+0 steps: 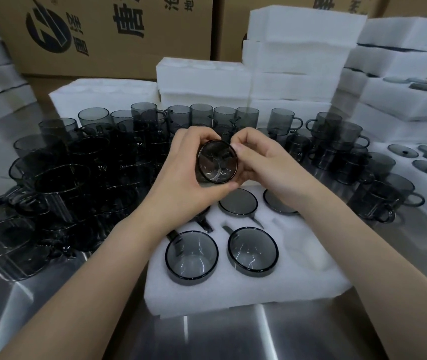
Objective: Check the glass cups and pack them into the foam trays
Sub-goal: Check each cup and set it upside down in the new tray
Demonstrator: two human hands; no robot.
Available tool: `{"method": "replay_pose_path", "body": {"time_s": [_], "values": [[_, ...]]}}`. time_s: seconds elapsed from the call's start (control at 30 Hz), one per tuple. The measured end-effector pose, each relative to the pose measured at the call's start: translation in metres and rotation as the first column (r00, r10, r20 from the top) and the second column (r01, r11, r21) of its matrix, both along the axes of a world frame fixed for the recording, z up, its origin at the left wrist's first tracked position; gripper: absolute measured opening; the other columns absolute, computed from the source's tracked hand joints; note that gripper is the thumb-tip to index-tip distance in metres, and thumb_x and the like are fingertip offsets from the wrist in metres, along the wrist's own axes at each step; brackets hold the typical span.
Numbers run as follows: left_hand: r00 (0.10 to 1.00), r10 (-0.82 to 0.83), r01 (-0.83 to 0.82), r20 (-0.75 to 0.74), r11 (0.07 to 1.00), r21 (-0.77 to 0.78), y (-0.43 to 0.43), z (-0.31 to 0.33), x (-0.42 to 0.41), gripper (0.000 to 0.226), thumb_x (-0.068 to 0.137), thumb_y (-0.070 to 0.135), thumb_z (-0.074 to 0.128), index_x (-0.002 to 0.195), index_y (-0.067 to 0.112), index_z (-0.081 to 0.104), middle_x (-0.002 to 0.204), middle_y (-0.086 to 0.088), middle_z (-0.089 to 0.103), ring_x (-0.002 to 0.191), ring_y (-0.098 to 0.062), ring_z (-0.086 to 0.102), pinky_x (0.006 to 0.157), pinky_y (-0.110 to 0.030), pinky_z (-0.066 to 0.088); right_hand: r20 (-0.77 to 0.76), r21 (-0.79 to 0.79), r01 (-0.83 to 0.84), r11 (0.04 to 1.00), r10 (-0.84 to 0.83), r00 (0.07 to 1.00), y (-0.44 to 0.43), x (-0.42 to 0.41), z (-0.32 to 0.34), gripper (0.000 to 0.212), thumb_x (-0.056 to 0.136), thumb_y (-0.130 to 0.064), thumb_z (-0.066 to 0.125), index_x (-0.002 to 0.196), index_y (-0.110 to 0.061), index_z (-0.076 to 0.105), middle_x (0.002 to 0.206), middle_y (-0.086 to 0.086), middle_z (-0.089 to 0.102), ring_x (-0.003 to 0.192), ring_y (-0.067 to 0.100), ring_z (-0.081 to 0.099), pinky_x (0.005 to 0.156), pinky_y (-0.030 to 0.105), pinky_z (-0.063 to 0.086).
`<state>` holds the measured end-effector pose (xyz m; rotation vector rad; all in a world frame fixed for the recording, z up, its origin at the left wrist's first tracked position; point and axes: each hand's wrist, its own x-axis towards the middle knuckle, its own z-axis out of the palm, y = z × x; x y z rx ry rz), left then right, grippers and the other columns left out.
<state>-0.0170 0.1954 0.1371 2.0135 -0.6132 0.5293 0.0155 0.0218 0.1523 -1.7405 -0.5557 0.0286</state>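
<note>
You hold one glass cup (217, 162) between your left hand (183, 178) and right hand (264, 162); four packed cups (191, 255) show in the near foam tray (207, 294), dozens of loose cups (77, 183) crowd left and far, two cardboard boxes (103, 35) behind

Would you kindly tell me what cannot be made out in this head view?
Head view:
Held cup: any flaws; left hand and right hand cover its wall, reflections streak the glass.
Foam tray: back-left pocket, under the left hand.
Cardboard box: print cut by top edge.
Loose cups: count; dark overlap.
</note>
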Motion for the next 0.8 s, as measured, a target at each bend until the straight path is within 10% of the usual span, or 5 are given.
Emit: {"method": "replay_pose_path", "body": {"time_s": [0.4, 0.8], "values": [[0.994, 0.104, -0.105, 0.022, 0.993, 0.062, 0.0, -0.001, 0.004, 0.06, 0.072, 0.015, 0.082, 0.125, 0.024, 0.057, 0.12, 0.007, 0.055, 0.117, -0.011, 0.05, 0.103, -0.02, 0.036, 0.109, -0.086, 0.121, 0.989, -0.112, 0.988, 0.004, -0.005, 0.002, 0.038, 0.101, -0.012, 0.044, 0.063, -0.01, 0.043, 0.053, -0.005, 0.042, 0.049, 0.006, 0.04, 0.053, 0.015, 0.035], [0.984, -0.106, 0.064, -0.14, 0.959, -0.276, 0.004, 0.002, -0.001, 0.052, 0.077, 0.02, 0.067, 0.128, 0.019, 0.057, 0.123, -0.004, 0.062, 0.117, -0.015, 0.058, 0.104, -0.036, 0.045, -0.08, 0.242, -0.206, 0.948, 0.231, 0.97, -0.008, 0.003, 0.0, 0.029, 0.094, -0.025, 0.043, 0.073, -0.014, 0.059, 0.061, -0.002, 0.047, 0.048, 0.014, 0.042, 0.052, 0.021, 0.035]]}}
